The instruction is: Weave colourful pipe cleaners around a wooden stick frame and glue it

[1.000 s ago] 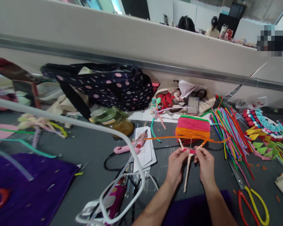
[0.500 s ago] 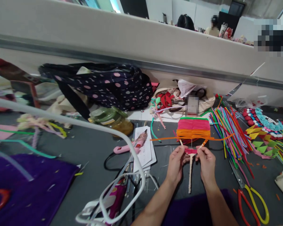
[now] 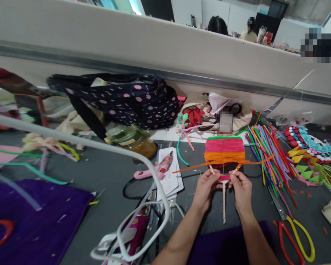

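Observation:
Both hands hold a frame-like craft piece, which looks made of fuzzy craft stems. It has a green top edge, a pink band and an orange band, with loose orange ends sticking out left and right. My left hand is closed at the lower left of the frame, pinching its edge by a short pink crossbar. Opposite it, my right hand pinches the lower right side. Between the hands, a pale wrapped stem hangs down from the crossbar. Some fingers are hidden behind the piece.
Right of the hands lie a bundle of coloured craft stems and scissors. To the left are a pink glue gun, white papers, a green-lidded jar and a white cable. A dark patterned bag stands behind.
The craft piece has shifted slightly left and tilted a little, its left orange end dipping lower. Both hands keep their pinch on it.

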Demonstrator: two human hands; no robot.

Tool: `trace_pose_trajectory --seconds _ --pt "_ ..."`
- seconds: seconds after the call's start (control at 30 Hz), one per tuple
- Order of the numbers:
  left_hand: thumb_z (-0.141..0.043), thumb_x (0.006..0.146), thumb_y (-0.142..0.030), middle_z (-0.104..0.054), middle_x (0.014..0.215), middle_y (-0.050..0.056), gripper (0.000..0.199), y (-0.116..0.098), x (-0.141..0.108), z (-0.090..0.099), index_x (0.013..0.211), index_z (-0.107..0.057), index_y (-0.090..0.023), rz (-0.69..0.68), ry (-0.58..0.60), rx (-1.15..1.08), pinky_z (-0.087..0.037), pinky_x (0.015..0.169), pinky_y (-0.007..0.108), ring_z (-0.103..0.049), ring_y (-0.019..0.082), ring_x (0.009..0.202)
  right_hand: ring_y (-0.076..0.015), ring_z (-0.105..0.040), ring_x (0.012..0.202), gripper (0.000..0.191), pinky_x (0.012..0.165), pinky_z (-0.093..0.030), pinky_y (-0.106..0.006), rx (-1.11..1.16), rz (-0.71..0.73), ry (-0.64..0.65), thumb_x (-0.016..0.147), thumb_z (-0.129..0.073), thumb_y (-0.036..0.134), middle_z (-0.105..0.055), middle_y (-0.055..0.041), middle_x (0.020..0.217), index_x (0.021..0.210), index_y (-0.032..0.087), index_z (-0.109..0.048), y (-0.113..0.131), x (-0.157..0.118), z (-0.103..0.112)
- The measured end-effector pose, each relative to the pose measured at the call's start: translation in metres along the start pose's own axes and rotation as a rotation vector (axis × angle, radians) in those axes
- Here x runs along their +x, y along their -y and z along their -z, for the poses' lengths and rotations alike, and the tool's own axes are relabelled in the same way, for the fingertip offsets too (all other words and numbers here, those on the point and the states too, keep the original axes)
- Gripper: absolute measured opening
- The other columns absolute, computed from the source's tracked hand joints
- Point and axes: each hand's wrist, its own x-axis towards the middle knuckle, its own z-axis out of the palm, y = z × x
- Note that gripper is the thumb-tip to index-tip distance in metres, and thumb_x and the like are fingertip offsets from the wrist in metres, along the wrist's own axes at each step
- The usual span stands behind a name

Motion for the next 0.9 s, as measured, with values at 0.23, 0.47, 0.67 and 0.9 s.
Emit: trace_pose_trajectory --seconds 0.23,0.47,0.67,0.9 --pt "-0.081 0.056 -0.023 -0.061 0.061 -0.003 0.033 0.004 0.003 0.001 0.076 -0.057 -0.015 -0.092 -0.055 0.091 -0.048 0.055 0.021 -0.058 0.01 0.053 -0.0094 -0.048 0.05 0.026 0.051 -0.04 -0.021 0.056 -0.053 0.033 0.078 -0.063 0.039 -0.054 0.0041 0.056 0.089 0.016 -0.067 0.002 0.0 -0.002" --pt "-0.081 0.056 -0.023 -0.06 0.061 -0.003 0.029 0.003 0.003 0.003 0.073 -0.058 -0.016 -0.218 -0.138 0.101 -0.044 0.055 0.02 -0.055 0.009 0.054 -0.009 -0.048 0.053 0.025 0.047 -0.037 -0.019 0.033 -0.142 0.197 0.073 -0.068 0.039 -0.06 0.0007 0.066 0.082 0.015 -0.067 0.004 -0.004 -0.01" --pt "-0.079 0.057 -0.024 -0.057 0.059 -0.003 0.025 0.005 0.001 0.001 0.067 -0.057 -0.016 -0.255 -0.136 0.157 -0.042 0.055 0.02 -0.052 0.01 0.055 -0.0123 -0.055 0.063 0.019 0.059 -0.044 -0.022 -0.05 -0.059 0.195 0.075 -0.066 0.033 -0.064 -0.0008 0.069 0.078 0.015 -0.068 0.0 -0.008 -0.011" --pt "-0.077 0.059 -0.025 -0.055 0.06 -0.004 0.025 0.002 -0.001 -0.001 0.069 -0.056 -0.016 -0.233 -0.111 0.131 -0.043 0.052 0.02 -0.05 0.009 0.053 -0.0143 -0.059 0.065 0.016 0.064 -0.047 -0.025 -0.041 -0.041 0.201 0.074 -0.066 0.032 -0.066 -0.0009 0.069 0.077 0.017 -0.068 0.002 -0.011 -0.013"
